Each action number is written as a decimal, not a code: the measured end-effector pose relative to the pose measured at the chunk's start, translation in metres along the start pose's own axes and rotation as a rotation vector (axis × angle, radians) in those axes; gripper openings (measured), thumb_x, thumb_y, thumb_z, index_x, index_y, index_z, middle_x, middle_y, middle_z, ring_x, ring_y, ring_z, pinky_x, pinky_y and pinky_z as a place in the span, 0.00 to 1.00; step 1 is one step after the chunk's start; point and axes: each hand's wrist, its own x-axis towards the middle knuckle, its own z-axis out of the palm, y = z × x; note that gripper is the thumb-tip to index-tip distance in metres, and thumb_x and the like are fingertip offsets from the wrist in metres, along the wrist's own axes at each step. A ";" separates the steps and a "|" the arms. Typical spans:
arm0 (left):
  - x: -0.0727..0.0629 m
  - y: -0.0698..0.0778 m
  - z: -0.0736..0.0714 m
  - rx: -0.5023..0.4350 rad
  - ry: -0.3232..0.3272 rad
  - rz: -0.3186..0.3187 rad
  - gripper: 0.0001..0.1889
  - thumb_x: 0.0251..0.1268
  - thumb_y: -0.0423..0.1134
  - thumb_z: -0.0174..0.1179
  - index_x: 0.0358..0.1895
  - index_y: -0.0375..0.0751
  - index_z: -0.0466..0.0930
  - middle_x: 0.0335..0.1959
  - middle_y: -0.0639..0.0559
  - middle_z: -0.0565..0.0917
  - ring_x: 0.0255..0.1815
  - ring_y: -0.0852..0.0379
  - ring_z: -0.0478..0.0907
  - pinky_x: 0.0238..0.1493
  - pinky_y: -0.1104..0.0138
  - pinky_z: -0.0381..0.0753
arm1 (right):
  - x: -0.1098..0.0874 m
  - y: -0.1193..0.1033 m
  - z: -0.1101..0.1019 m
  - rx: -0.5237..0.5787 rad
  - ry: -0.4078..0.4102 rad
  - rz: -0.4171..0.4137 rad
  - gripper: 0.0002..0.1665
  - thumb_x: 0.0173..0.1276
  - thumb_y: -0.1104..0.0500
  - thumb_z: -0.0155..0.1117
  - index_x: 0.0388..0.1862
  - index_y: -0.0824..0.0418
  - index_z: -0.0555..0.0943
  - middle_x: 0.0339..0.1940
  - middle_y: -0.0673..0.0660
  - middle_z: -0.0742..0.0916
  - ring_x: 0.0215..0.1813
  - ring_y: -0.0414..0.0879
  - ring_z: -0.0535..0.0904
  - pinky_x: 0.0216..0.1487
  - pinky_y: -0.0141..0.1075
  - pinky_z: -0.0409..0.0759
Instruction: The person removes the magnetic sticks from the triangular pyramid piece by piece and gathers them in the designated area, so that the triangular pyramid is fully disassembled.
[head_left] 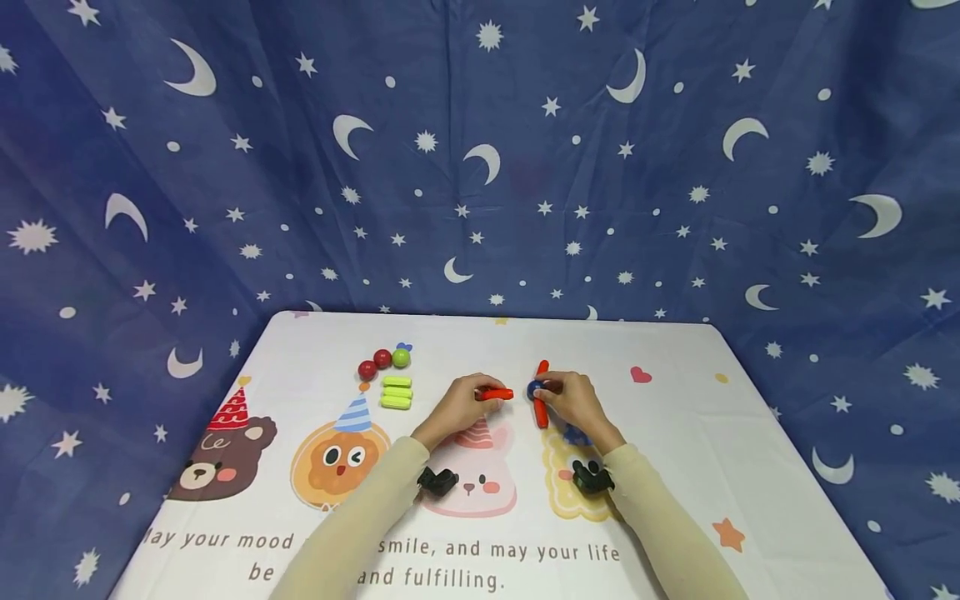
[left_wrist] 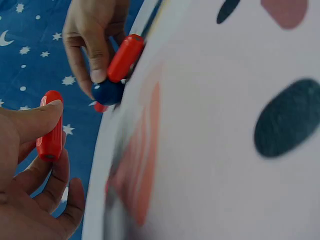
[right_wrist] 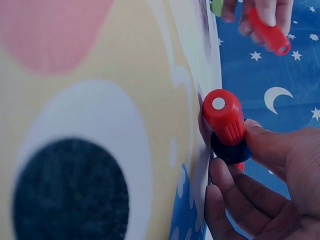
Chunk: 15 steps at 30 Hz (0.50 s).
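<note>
My left hand [head_left: 459, 406] pinches a short red rod [head_left: 501, 394] between thumb and fingers, raised above the table in the left wrist view. To its right, my right hand [head_left: 576, 400] grips a dark blue ball [head_left: 534, 389] with thumb and fingertips. One red rod [head_left: 543, 367] points away from the ball on its far side. Another red rod [head_left: 541, 416] extends from its near side, roughly in line with the first. In the right wrist view, the near rod [right_wrist: 225, 115] shows a pale round end and meets the ball [right_wrist: 232, 151]. The left hand's rod is apart from the ball.
On the left part of the white printed table cover [head_left: 675, 450] lie two dark red balls [head_left: 367, 370] and a green ball [head_left: 401, 357], close together. Just below them, three yellow-green rods [head_left: 397, 392] lie side by side. A blue star-and-moon curtain [head_left: 525, 167] hangs behind the table.
</note>
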 end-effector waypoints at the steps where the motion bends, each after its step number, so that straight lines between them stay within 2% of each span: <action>1: -0.003 0.002 -0.003 -0.016 0.006 -0.008 0.14 0.62 0.39 0.68 0.51 0.50 0.84 0.49 0.52 0.84 0.41 0.56 0.77 0.40 0.69 0.80 | 0.000 0.000 0.000 -0.001 0.000 -0.002 0.17 0.63 0.53 0.71 0.51 0.54 0.87 0.41 0.57 0.91 0.42 0.48 0.86 0.47 0.45 0.84; 3: -0.007 0.005 -0.008 -0.034 0.024 -0.012 0.14 0.62 0.40 0.68 0.51 0.51 0.84 0.49 0.52 0.84 0.41 0.55 0.77 0.40 0.68 0.80 | -0.001 0.001 -0.001 0.005 0.004 -0.006 0.17 0.63 0.53 0.71 0.51 0.54 0.87 0.41 0.57 0.91 0.42 0.49 0.86 0.47 0.45 0.84; 7: -0.014 0.008 -0.016 -0.001 0.057 -0.004 0.14 0.61 0.41 0.69 0.50 0.52 0.84 0.48 0.55 0.84 0.42 0.56 0.76 0.43 0.68 0.78 | -0.001 0.001 -0.001 0.014 0.006 -0.003 0.17 0.63 0.53 0.71 0.51 0.54 0.86 0.42 0.57 0.90 0.43 0.49 0.86 0.48 0.46 0.84; 15: -0.031 0.004 -0.027 0.024 0.090 -0.023 0.14 0.58 0.37 0.70 0.48 0.54 0.85 0.46 0.57 0.85 0.44 0.56 0.76 0.49 0.63 0.76 | -0.002 0.003 0.000 0.017 0.000 0.021 0.17 0.64 0.53 0.71 0.51 0.52 0.86 0.43 0.57 0.90 0.44 0.50 0.86 0.49 0.46 0.83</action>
